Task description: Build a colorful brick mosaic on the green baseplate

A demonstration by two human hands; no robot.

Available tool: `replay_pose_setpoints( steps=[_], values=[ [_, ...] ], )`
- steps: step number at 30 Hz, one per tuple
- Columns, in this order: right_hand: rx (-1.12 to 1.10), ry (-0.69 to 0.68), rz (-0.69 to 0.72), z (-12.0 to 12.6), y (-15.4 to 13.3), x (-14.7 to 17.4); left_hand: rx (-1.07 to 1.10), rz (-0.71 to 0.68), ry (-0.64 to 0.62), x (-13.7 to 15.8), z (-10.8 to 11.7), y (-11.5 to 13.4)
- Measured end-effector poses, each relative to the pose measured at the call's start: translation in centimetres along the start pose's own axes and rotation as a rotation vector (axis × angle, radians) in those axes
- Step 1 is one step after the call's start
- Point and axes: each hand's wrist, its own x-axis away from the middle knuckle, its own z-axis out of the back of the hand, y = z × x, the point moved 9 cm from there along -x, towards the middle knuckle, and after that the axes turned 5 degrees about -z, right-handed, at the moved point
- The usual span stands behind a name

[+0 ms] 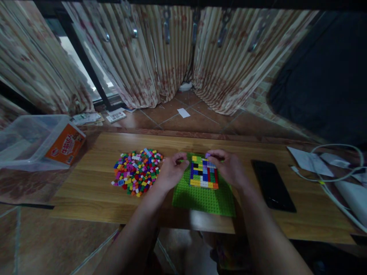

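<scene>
A green studded baseplate (203, 202) lies on the wooden table, bearing a low block of multicoloured building bricks (200, 173) on its upper half. My right hand (228, 166) is at the block's far right corner, thumb and fingers pinched on a small purple building brick (207, 155). My left hand (173, 170) hovers at the baseplate's left edge, its fingers loosely curled and the thumb a little apart, with nothing visible between them. Left of that hand spreads a heap of small loose bricks (137, 172) in many colours.
A black phone-like slab (273, 185) lies on the table (88, 183) to the right. Farther right are white cables (341, 179) and papers (309, 162). A clear plastic bin (34, 141) with an orange label stands at the left. Curtains (163, 57) hang behind the table.
</scene>
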Motion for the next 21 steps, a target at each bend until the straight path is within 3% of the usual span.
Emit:
replay_pose_setpoints(
  steps=[10, 21],
  values=[
    [0.121, -0.122, -0.003, -1.8, -0.8, 0.3, -0.129, 0.007, -0.17, 0.8, -2.3, 0.5],
    [0.096, -0.133, -0.041, -2.2, 0.0, 0.1, -0.277, -0.052, -0.184, 1.2, -2.3, 1.0]
  ],
)
